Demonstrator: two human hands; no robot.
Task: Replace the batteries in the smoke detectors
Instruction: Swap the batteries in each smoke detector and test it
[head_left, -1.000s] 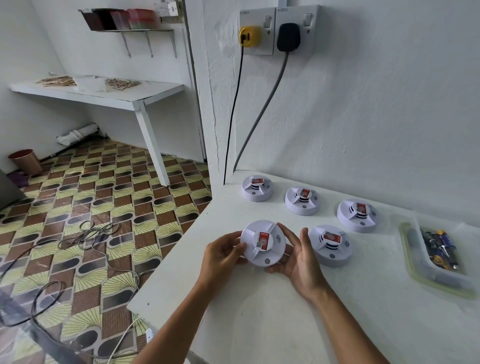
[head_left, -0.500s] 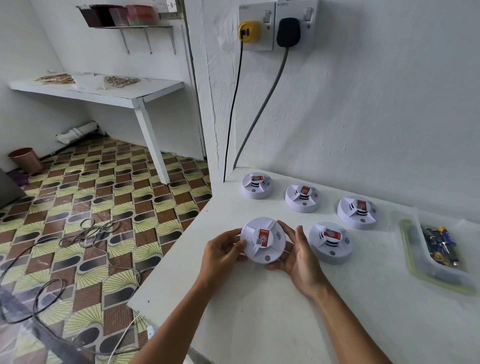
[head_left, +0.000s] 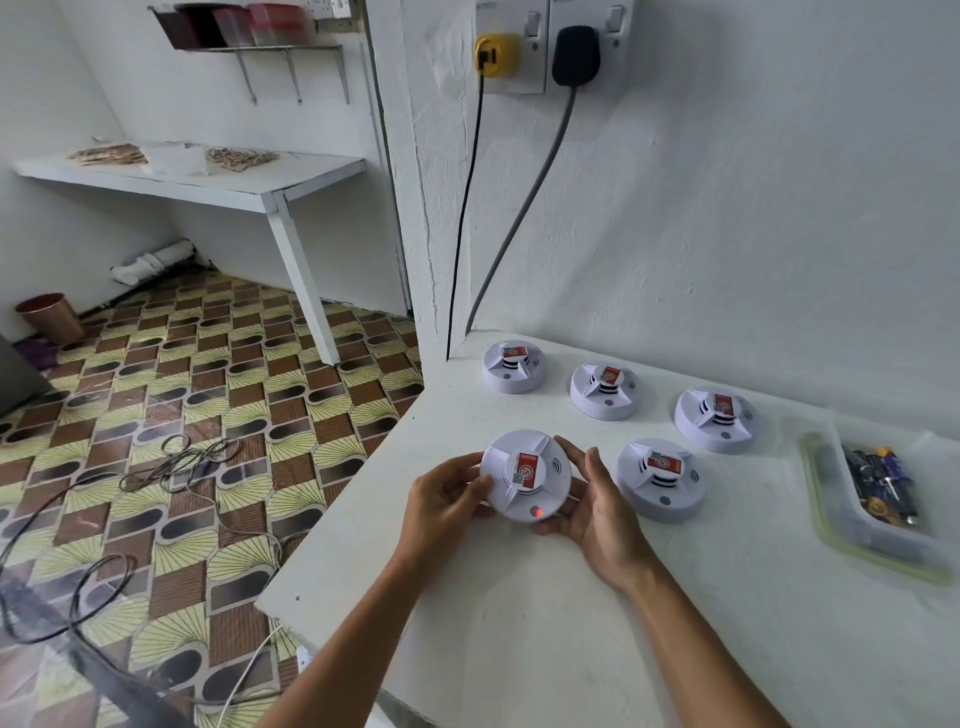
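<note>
Left hand (head_left: 448, 492) at 9 o'clock and right hand (head_left: 597, 506) at 3 o'clock grip the detector (head_left: 524, 475), fingers curled round its rim.

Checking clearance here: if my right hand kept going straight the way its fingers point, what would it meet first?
Probably nothing near: the right hand points up-left along the held detector, then bare counter; depth is unclear.

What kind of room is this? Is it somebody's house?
Probably a plain workroom or utility room in a house, though I can't be sure. It has a white counter under wall sockets, a patterned tile floor with loose cables, and a wall shelf.
</note>
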